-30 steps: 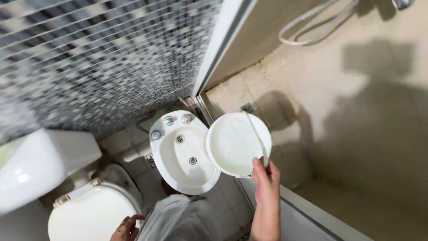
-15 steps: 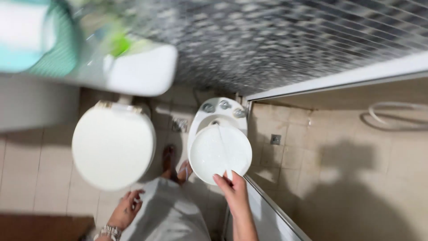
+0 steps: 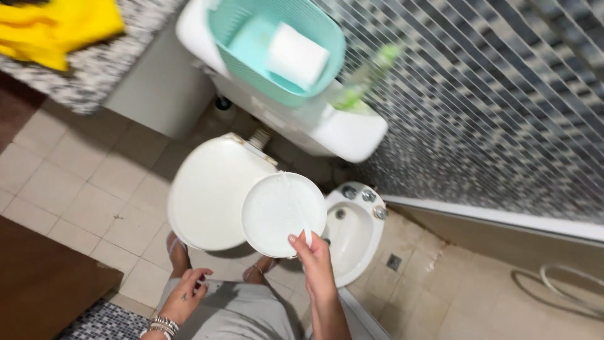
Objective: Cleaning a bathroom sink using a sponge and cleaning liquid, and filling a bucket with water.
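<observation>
The right hand (image 3: 313, 257) grips a round white bucket (image 3: 283, 214) by its thin handle, fingers closed around the handle at the near rim, so the bucket hangs level with its open mouth up. Seen from above, the bucket sits over the gap between the toilet (image 3: 211, 192) and the bidet (image 3: 352, 230), overlapping the edge of each; it looks carried in the air rather than set down, though the pictures do not show its base. Its inside looks pale and wet, but I cannot tell how full it is.

The left hand (image 3: 185, 293) holds nothing. It rests loosely against the grey cloth at the person's thigh, fingers slightly curled, with bracelets (image 3: 160, 326) at the wrist. That leaves the whole weight of the bucket on 1 arm, held out ahead of the body and clear of the legs.

The toilet lid is shut. On the cistern (image 3: 327, 126) behind it stands a teal basket (image 3: 233, 31) with a paper roll (image 3: 297, 56) inside, and a green bottle (image 3: 365, 75) leans just beside it. A yellow cloth (image 3: 56, 28) lies on the speckled tabletop (image 3: 94, 82) at upper left. A mosaic wall (image 3: 491, 94) runs behind the bidet, and a pale hose (image 3: 566, 289) curls on the shower floor at lower right.
</observation>
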